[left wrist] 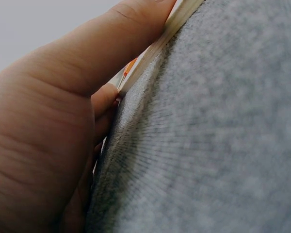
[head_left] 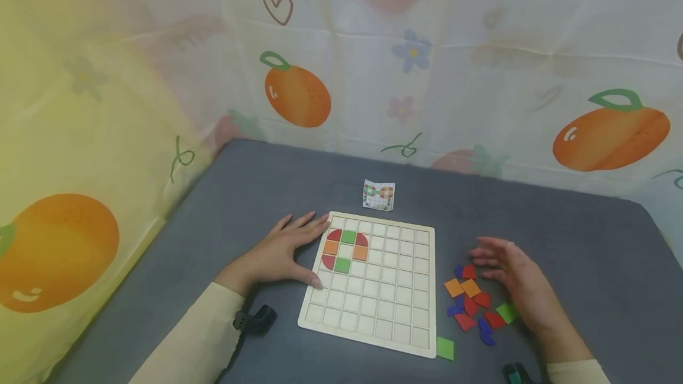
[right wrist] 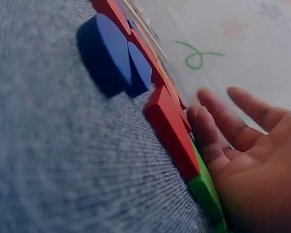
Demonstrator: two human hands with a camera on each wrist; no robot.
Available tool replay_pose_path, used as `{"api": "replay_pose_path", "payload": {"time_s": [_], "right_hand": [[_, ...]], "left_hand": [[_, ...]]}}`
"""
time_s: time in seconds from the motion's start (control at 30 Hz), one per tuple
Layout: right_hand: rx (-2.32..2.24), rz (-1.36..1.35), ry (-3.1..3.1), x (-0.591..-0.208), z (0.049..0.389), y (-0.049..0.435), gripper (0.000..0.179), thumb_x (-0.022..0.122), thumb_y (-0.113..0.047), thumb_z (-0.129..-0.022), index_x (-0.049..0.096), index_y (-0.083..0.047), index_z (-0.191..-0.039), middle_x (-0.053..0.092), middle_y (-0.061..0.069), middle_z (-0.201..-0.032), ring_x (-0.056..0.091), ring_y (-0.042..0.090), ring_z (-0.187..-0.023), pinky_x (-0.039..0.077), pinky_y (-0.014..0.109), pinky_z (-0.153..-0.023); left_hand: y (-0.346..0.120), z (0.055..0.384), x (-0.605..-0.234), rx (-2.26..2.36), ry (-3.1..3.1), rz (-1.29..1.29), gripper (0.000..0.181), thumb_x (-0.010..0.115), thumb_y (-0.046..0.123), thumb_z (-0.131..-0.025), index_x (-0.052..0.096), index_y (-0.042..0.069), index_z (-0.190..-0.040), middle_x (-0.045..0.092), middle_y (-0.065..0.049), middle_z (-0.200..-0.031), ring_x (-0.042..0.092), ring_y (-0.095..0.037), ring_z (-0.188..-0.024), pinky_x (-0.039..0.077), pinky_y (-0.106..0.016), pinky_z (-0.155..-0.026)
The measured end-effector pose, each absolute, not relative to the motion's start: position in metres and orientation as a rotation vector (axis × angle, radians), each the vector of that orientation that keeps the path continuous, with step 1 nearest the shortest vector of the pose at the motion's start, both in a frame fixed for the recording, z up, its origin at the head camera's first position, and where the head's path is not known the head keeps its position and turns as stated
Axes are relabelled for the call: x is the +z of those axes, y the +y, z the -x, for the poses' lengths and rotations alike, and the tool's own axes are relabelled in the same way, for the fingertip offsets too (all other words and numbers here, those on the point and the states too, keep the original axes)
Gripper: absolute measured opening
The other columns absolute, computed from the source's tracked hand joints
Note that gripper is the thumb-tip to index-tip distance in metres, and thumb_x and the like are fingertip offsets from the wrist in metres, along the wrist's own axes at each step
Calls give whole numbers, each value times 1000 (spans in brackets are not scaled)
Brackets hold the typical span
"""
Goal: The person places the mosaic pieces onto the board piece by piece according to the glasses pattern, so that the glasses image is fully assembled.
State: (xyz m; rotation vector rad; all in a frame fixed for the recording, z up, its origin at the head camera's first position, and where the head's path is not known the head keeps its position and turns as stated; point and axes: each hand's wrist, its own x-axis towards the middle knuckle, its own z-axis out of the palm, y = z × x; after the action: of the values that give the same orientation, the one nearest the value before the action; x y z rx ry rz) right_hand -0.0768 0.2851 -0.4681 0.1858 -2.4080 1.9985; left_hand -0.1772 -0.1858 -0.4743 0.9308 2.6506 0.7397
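Observation:
A wooden grid board (head_left: 386, 289) lies on the table, with a ring of thin pieces at its upper left: three red quarter-circles (head_left: 361, 239), two green squares (head_left: 348, 236) and two orange squares (head_left: 331, 247). My left hand (head_left: 274, 256) rests at the board's left side, fingers spread, thumb over the edge. In the left wrist view the thumb (left wrist: 106, 43) lies along the board's rim (left wrist: 150, 53). Beside the loose pieces, my right hand (head_left: 520, 283) is held with loosely bent fingers and nothing in them. Near it are red pieces (right wrist: 172, 131), blue curved pieces (right wrist: 104, 53) and a green square (head_left: 507, 312).
A small printed pattern card (head_left: 379, 195) stands behind the board. Two loose orange squares (head_left: 454, 287) are among the pieces at right. One green square (head_left: 445, 348) lies against the board's lower right corner. A fruit-print curtain (head_left: 363, 93) hangs behind the grey table (head_left: 256, 176).

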Motion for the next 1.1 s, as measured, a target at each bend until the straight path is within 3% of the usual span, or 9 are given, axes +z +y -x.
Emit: {"api": "replay_pose_path", "payload": {"time_s": [0.13, 0.27, 0.4, 0.63, 0.9, 1.1], "right_hand": [[1811, -80, -2610, -468, 77, 281, 46, 52, -28, -119, 56, 6, -150, 70, 18, -132, 68, 10, -110, 57, 24, -87], [1686, -33, -2758, -469, 75, 281, 41, 71, -18, -110, 63, 1, -146, 69, 19, -134, 70, 12, -104, 60, 27, -81], [1585, -51, -2841, -470, 75, 281, 36, 73, -3, -105, 68, 0, -140, 71, 18, -130, 70, 20, -92, 60, 31, -73], [1393, -15, -2935, -467, 74, 278, 33, 76, -2, -102, 72, -4, -134, 72, 14, -126, 65, 21, -83, 56, 30, -67], [1251, -125, -2900, -469, 74, 277, 32, 80, 3, -96, 76, -6, -127, 68, 6, -118, 62, 19, -87, 54, 29, -70], [1143, -133, -2900, -471, 76, 277, 32, 85, -3, -96, 76, -4, -126, 65, 6, -116, 61, 20, -94, 54, 29, -75]], "left_hand": [[-186, 178, -473, 736, 2656, -943, 130, 88, 80, -71, 32, 23, -174, 24, 10, -178, 11, -22, -165, -1, -61, -128], [-186, 178, -473, 730, 2654, -931, 131, 87, 81, -71, 31, 24, -174, 23, 11, -178, 10, -20, -165, -2, -59, -129], [-186, 178, -472, 733, 2651, -924, 131, 87, 81, -71, 30, 24, -174, 23, 10, -178, 10, -20, -165, -2, -58, -129], [-185, 178, -473, 729, 2647, -924, 131, 86, 82, -71, 30, 25, -174, 22, 11, -178, 10, -20, -165, -3, -59, -128], [-185, 178, -474, 732, 2650, -919, 131, 87, 81, -70, 30, 25, -174, 23, 11, -178, 11, -22, -165, -2, -60, -128], [-186, 177, -474, 742, 2645, -920, 131, 88, 79, -70, 31, 25, -174, 24, 10, -178, 11, -22, -165, -1, -60, -128]]}}
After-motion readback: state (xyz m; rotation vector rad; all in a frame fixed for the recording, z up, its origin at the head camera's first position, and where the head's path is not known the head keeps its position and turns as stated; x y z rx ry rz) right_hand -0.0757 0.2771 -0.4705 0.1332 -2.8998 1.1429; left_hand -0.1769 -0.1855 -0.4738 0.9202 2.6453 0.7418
